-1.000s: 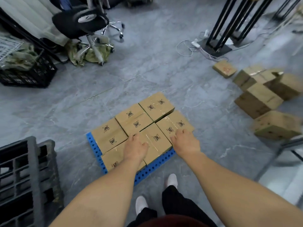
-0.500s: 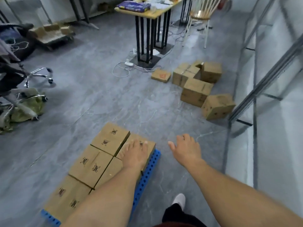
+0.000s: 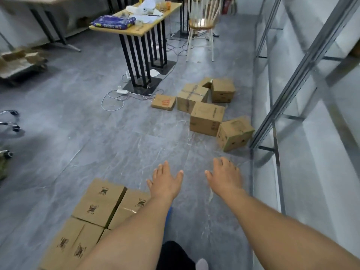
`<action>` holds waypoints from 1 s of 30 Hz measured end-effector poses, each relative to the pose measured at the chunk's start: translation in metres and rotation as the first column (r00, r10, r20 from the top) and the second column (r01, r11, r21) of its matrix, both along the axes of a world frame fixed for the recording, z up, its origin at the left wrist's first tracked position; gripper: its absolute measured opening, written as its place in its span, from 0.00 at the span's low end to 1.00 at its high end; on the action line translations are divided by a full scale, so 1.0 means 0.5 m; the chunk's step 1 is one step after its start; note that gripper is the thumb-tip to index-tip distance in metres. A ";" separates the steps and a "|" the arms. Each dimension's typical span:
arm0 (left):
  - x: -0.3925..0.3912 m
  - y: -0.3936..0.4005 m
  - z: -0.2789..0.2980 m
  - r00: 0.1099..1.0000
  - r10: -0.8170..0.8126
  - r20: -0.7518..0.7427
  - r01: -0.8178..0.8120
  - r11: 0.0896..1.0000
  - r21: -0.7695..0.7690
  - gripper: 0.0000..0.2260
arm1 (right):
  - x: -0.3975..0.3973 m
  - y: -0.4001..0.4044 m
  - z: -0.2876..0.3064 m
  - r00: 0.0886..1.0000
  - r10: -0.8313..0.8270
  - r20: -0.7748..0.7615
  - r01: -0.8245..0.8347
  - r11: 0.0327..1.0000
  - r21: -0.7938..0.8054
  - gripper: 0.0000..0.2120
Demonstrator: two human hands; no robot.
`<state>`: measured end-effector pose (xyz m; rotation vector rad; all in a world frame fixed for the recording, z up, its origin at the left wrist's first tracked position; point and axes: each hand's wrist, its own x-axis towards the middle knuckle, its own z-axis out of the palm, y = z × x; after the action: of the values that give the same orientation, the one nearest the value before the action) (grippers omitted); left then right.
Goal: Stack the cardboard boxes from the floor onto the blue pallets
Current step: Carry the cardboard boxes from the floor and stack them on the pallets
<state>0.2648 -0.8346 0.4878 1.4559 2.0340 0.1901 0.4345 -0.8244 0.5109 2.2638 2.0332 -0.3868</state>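
Boxes (image 3: 206, 121) lie on grey tiled floor (image 3: 97, 133).

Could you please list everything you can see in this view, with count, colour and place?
Boxes on the pallet: at least four, brown, lower left.
Blue pallet: one, only a sliver showing beside the left forearm.
Loose boxes on the floor: about six, brown, centre right.
Table: one, wooden top, black legs, top centre.
Chair: one, white with wooden seat, top.
Power strip and cables: white, by the table's base.
Metal racking: grey, right.
Left hand: open, empty.
Right hand: open, empty.
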 end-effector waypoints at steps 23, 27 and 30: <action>0.076 0.636 -0.001 0.994 -0.108 -0.028 0.109 0.993 0.037 0.32 | 0.070 0.582 0.006 0.995 -0.095 0.021 0.095 0.995 0.006 0.18; 0.095 0.705 -0.017 0.992 -0.122 -0.017 0.122 0.993 -0.008 0.31 | 0.094 0.649 -0.011 0.993 -0.112 0.024 0.112 0.994 -0.001 0.20; 0.109 0.774 -0.026 0.994 -0.106 -0.008 0.106 0.994 -0.011 0.30 | 0.118 0.722 -0.024 0.994 -0.110 0.021 0.110 0.994 -0.002 0.23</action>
<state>0.3193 -0.4474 0.4748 1.5560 1.9556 0.1297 0.4934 -0.4636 0.4990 2.3752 1.9023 -0.3715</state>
